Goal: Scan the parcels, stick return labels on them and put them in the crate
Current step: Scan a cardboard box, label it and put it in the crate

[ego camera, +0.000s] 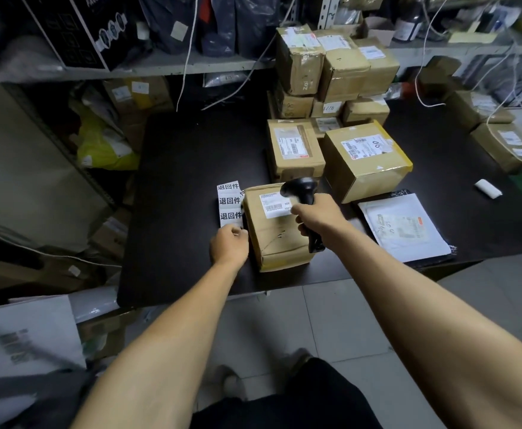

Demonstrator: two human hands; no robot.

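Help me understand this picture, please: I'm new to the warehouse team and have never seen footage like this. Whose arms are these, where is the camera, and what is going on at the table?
There is no machine here. The single picture comes from a wide-angle camera worn on a person's head, looking down at their own bare arms.

The right hand has its grip around a black handheld barcode scanner, aimed at the white shipping label on a small cardboard parcel. The left hand, fingers curled, rests against that parcel's left side, beside a strip of white return labels printed in Chinese.

On the black table also lie more cardboard parcels, a flat white mailer bag and a small white roll. Shelves behind hold more packages. No crate is identifiable.
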